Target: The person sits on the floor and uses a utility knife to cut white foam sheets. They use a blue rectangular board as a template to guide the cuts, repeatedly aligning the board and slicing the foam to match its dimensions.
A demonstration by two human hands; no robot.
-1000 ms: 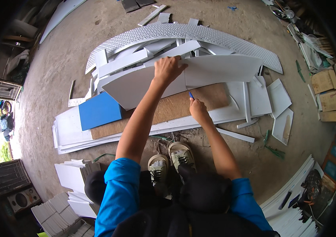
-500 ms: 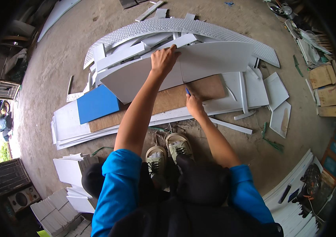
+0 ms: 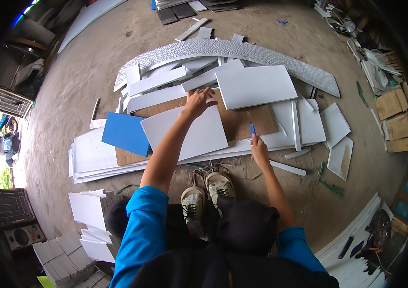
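Observation:
My right hand grips a blue-handled utility knife, its thin blade pointing away from me over the brown board. Above the far edge of a white foam-like sheet is my left hand, fingers apart and holding nothing. That sheet lies partly on the brown board and overlaps a blue panel to its left. A second white sheet rests farther off to the right, across the offcuts and the board's far edge. Larger white sheets are stacked beneath the brown board.
White strips and offcuts pile up beyond the board, bordered by a long textured curved strip. Stacked white blocks stand near my left leg. Flattened cardboard lies at the right. Green strapping is on the floor.
The raised long white sheet is now two separate pieces, one flat before me, the other farther right. My left hand has let go; my right hand moved right and nearer with the knife.

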